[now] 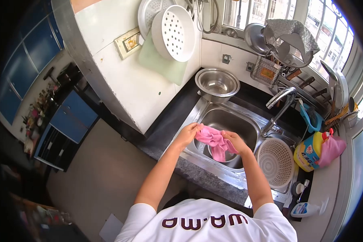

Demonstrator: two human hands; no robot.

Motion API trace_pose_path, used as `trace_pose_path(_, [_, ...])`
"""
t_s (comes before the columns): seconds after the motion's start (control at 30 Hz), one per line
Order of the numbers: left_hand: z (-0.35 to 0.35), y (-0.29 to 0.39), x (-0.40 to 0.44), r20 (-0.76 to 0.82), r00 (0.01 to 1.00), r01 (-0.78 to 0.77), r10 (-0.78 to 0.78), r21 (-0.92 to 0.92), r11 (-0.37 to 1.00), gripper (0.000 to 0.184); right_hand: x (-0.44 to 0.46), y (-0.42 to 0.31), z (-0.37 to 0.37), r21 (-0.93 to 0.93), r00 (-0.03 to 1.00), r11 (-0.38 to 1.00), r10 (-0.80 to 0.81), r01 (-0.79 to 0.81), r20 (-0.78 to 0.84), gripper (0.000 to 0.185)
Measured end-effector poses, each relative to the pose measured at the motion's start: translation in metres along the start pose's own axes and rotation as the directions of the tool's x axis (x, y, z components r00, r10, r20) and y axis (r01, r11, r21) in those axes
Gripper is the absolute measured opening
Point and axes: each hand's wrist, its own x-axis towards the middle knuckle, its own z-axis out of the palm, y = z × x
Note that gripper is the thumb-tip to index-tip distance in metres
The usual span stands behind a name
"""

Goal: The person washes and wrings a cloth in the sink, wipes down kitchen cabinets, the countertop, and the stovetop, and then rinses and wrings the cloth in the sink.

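Observation:
A crumpled pink cloth [213,140] is stretched between my two hands above the sink basin [246,125]. My left hand [186,135] pinches its left end, with the fingertips closed on the fabric. The right end is gripped by my right hand [235,142], and a loose part of the cloth hangs down between the hands. Below it, a round metal bowl [232,157] sits in the basin, partly hidden by the cloth and my right hand. The chrome faucet [279,109] stands at the right of the basin.
Steel bowls [217,82] stand behind the sink. A white colander [275,162] lies right of the basin, near a yellow detergent bottle [307,151] and another pink cloth [331,150]. A spray bottle [306,209] lies at the lower right. Knives [306,82] and utensils line the window wall.

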Motion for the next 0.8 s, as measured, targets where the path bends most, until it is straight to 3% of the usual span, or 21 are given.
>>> trace_pose_path(0.03, [0.003,0.005,-0.004,0.004,0.996,0.093,-0.094,-0.165,0.982,0.028,-0.003,-0.004,0.007,-0.016,1.0,1.0,0.0,0.0,0.01,0.035])
trace_pose_path(0.07, [0.006,0.007,-0.005,-0.002,0.995,0.093,-0.095,-0.165,0.982,0.028,-0.001,-0.002,0.007,-0.016,1.0,1.0,0.002,-0.002,0.016,0.035])
trace_pose_path(0.13, [0.012,0.008,-0.006,-0.036,0.988,0.133,-0.152,-0.32,0.938,0.034,0.002,-0.001,0.008,-0.467,0.991,0.884,-0.075,0.016,-0.107,0.031])
trace_pose_path(0.17, [0.015,0.01,-0.007,-0.074,0.983,0.133,-0.167,-0.338,0.932,0.037,0.001,0.001,0.01,-0.467,0.992,0.884,-0.074,0.016,-0.106,0.031])
trace_pose_path(0.2, [0.016,0.008,-0.005,-0.075,0.983,0.132,-0.166,-0.337,0.932,0.037,-0.003,-0.006,0.021,-0.631,0.919,0.759,-0.347,0.16,-0.185,0.027])
trace_pose_path(0.23, [0.017,0.007,-0.003,-0.108,0.976,0.145,-0.188,-0.318,0.937,0.039,-0.008,-0.013,0.032,-0.78,0.773,0.577,-0.601,0.243,-0.204,0.023])
trace_pose_path(0.3, [0.02,0.005,0.001,-0.133,0.968,0.165,-0.212,-0.3,0.94,0.041,-0.016,-0.025,0.05,-0.751,0.795,0.599,-0.582,0.278,-0.17,0.021])
trace_pose_path(0.37, [0.025,0.004,0.004,0.055,0.982,0.188,-0.18,-0.347,0.919,0.038,-0.017,-0.02,0.062,-0.673,0.812,0.641,-0.575,0.368,-0.103,0.021])
trace_pose_path(0.4, [0.027,0.003,0.004,0.068,0.981,0.195,-0.183,-0.342,0.919,0.038,-0.016,-0.016,0.062,-0.675,0.809,0.644,-0.576,0.361,-0.117,0.021])
trace_pose_path(0.47, [0.03,-0.002,0.003,0.192,0.981,0.008,0.014,-0.112,0.994,0.037,-0.012,-0.008,0.057,-0.663,0.862,0.722,-0.45,0.198,-0.233,0.022])
trace_pose_path(0.53, [0.022,0.006,0.002,0.238,0.971,0.05,-0.005,-0.183,0.982,0.042,-0.014,-0.008,0.043,-0.617,0.881,0.764,-0.409,0.187,-0.239,0.018])
trace_pose_path(0.6, [0.008,0.012,0.008,0.362,0.929,0.14,-0.078,-0.148,0.979,0.043,-0.016,-0.014,0.027,-0.244,0.958,0.941,-0.267,0.235,-0.109,0.014])
trace_pose_path(0.67, [-0.01,0.015,0.013,0.36,0.93,0.128,-0.076,-0.122,0.984,0.045,-0.019,-0.02,0.008,-0.171,0.919,0.943,-0.32,0.285,-0.232,0.013])
trace_pose_path(0.7, [-0.019,0.017,0.015,0.287,0.958,-0.05,0.009,0.136,0.989,0.04,-0.022,-0.023,-0.003,-0.174,0.901,0.944,-0.32,0.279,-0.293,0.013])
trace_pose_path(0.73, [-0.026,0.02,0.017,0.237,0.964,-0.206,0.118,0.393,0.896,0.035,-0.023,-0.028,-0.01,-0.176,0.879,0.945,-0.321,0.275,-0.351,0.013])
trace_pose_path(0.77, [-0.03,0.024,0.022,0.24,0.964,-0.204,0.115,0.392,0.897,0.035,-0.023,-0.033,-0.014,-0.286,0.848,0.907,-0.398,0.307,-0.351,0.013])
trace_pose_path(0.8, [-0.034,0.028,0.027,0.202,0.972,-0.219,0.12,0.594,0.774,0.033,-0.025,-0.041,-0.013,-0.393,0.814,0.858,-0.471,0.332,-0.341,0.013])
